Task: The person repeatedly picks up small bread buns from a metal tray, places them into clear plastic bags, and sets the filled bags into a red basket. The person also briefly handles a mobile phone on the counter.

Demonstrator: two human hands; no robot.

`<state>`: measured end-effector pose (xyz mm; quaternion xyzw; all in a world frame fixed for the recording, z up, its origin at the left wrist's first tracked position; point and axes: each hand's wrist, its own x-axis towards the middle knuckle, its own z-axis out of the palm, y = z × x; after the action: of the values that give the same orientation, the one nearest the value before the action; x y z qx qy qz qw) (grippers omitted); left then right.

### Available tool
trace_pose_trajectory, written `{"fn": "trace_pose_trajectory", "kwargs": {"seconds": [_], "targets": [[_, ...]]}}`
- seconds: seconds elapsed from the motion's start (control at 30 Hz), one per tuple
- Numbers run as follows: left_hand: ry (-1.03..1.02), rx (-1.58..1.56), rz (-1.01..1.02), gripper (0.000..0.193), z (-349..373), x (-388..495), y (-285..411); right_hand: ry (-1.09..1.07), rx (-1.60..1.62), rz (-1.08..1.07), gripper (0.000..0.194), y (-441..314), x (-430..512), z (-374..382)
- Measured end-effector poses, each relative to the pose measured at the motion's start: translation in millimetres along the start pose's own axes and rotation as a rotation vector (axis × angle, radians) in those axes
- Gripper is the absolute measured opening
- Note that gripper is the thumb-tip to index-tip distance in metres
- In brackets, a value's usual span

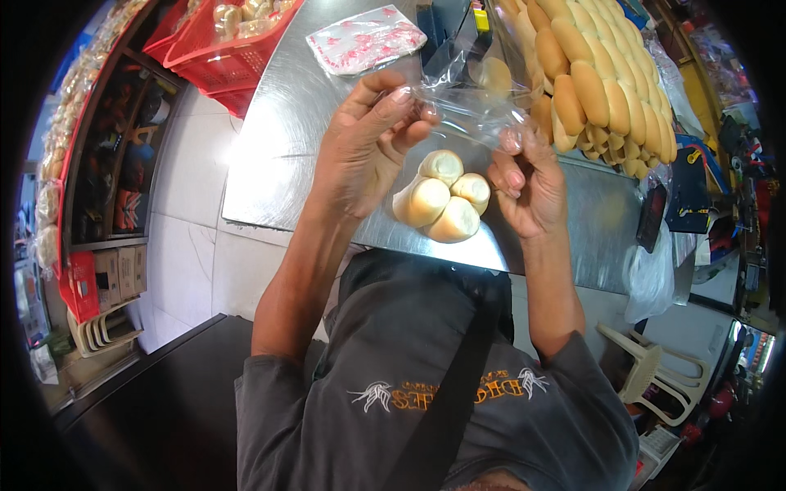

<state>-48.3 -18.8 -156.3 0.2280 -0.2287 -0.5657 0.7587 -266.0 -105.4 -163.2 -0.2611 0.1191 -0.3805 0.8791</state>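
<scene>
A clear plastic bag [470, 107] is stretched between my two hands above a steel table. The fingertips of my left hand [371, 135] pinch its left side. On the other side, my right hand [531, 172] grips the bag's edge between thumb and fingers. Just below the bag, a small cluster of bread rolls [439, 199] sits on the table near its front edge, standing close together. Neither hand touches these rolls.
A tall stack of long bread rolls [602, 80] fills the table's right side. At the back lies a white and red printed packet [366, 40]. Red plastic baskets [221, 61] with bagged bread stand left of the steel table [276, 135]. A white plastic bag [651, 276] hangs at right.
</scene>
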Motion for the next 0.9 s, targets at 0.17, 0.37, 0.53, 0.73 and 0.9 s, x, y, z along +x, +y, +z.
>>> {"fn": "trace_pose_trajectory", "kwargs": {"seconds": [0.17, 0.37, 0.53, 0.73, 0.9], "targets": [[-0.300, 0.479, 0.067, 0.016, -15, 19, 4, -0.076, -0.464, -0.188, 0.009, -10, -2, -9], [-0.394, 1.022, 0.081, 0.017, -41, 8, 7, -0.071, -1.115, -0.178, 0.013, -10, -28, -21], [-0.392, 1.151, -0.043, 0.014, -36, -15, 21, -0.211, -1.360, -0.223, 0.078, -15, -48, 6], [-0.157, 1.106, 0.012, 0.009, -8, -45, 8, 0.007, -1.574, -0.192, 0.088, 10, -64, 35], [-0.122, 0.901, -0.007, 0.010, -13, -55, 4, -0.037, -1.524, -0.183, 0.068, -2, -51, 19]]}}
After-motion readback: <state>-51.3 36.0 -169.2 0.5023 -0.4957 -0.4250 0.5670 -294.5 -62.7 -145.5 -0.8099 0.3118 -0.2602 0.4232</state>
